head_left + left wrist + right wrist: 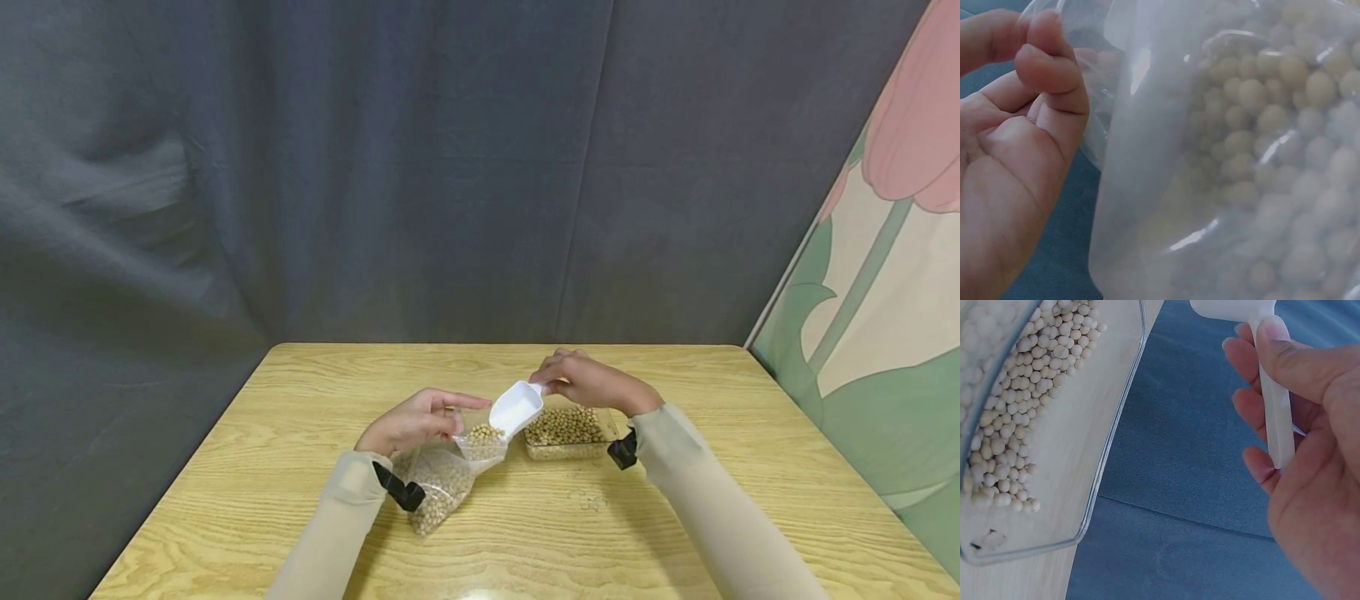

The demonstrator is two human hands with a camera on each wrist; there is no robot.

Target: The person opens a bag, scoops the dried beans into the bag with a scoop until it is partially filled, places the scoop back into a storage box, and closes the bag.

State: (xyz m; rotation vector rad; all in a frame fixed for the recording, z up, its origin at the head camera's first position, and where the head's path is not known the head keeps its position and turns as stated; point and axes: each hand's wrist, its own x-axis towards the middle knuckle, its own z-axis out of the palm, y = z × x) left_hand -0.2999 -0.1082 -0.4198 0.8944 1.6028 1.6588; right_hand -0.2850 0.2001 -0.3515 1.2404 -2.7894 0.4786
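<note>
My left hand (422, 421) pinches the bag (447, 473), my right hand (592, 381) grips the scoop (517, 407); should the pinch slip, the bag could sag and spill beans (485, 432).

A: ok so what was everything made of?

B: The scoop (517, 407) looked like plain white plastic, smooth with a soft sheen. The bag (1141, 144) was thin see-through plastic, glossy enough to throw bright streaks.

A: And the tub (566, 452)?

B: Clear, hard and shiny, probably plastic, though I couldn't rule out glass. The beans (566, 422) looked smooth and mostly matt.

A: Table (675, 517)?

B: Wood-grain top, smooth, slight shine near the front edge. The curtain (420, 167) was matt cloth, softly creased. Sleeves (337, 508) were thin cloth too, kinda matt.
</note>
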